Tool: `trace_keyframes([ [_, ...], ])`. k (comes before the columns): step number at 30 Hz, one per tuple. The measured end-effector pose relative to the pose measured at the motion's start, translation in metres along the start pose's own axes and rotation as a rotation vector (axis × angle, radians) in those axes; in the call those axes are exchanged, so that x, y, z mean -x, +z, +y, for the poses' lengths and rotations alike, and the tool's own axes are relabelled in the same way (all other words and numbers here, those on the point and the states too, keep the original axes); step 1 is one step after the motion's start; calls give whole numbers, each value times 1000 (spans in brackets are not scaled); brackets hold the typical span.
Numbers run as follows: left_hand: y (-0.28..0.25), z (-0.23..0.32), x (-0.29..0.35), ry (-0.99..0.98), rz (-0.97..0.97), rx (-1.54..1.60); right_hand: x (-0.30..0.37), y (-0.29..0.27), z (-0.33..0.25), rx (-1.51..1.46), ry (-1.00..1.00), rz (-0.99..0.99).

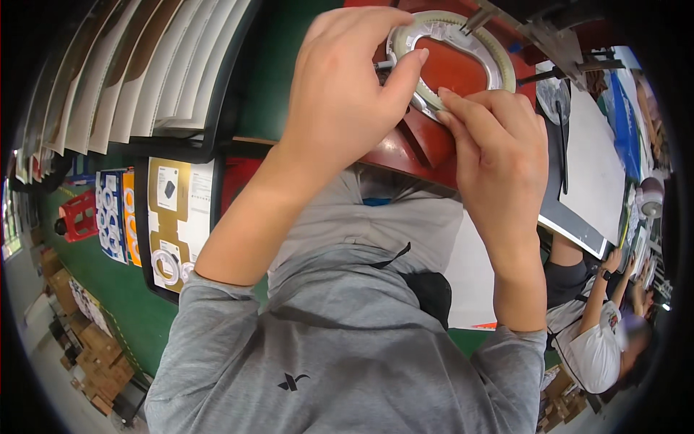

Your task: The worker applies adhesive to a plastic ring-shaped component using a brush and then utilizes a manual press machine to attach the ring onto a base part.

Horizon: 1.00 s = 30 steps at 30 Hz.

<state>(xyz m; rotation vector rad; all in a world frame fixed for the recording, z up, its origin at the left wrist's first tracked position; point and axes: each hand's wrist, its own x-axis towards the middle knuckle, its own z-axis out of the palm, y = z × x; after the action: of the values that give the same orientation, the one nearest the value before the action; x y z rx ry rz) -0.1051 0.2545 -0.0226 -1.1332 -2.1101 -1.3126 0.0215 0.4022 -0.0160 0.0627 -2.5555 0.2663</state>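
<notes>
A pale oval ring-shaped part with a toothed inner edge and silvery inner band lies over a red fixture at the top of the view. My left hand grips the ring's left side, thumb laid toward its opening and the other fingers partly hidden behind it. My right hand pinches the ring's near edge between thumb and fingertips. Whether a smaller piece sits under those fingertips is hidden. A metal clamp-like mechanism reaches in just above the ring's right side.
Upper left, a black tray holds several upright white and brown sheets. Below it, another black-edged tray carries printed cards and white rings. A red stool and cardboard boxes stand farther left. A co-worker works at right beside a pale board.
</notes>
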Motion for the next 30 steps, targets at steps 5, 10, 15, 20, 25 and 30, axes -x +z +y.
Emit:
trace_keyframes([
  [5, 24, -28, 15, 104, 87, 211, 0, 2, 6, -14, -33, 6],
  [10, 23, -16, 12, -304, 5, 389, 7, -3, 18, 114, 105, 120],
  [15, 24, -23, 20, -311, -2, 420, 11, 7, 16, -262, 377, 43],
  [20, 25, -21, 17, -334, 14, 436, 11, 10, 18, -511, 457, 162],
  [25, 25, -22, 17, -289, 2, 416, 1, 17, 19, -739, 629, 374],
  [30, 22, -29, 16, -284, -13, 406, -4, 16, 18, -772, 679, 403],
])
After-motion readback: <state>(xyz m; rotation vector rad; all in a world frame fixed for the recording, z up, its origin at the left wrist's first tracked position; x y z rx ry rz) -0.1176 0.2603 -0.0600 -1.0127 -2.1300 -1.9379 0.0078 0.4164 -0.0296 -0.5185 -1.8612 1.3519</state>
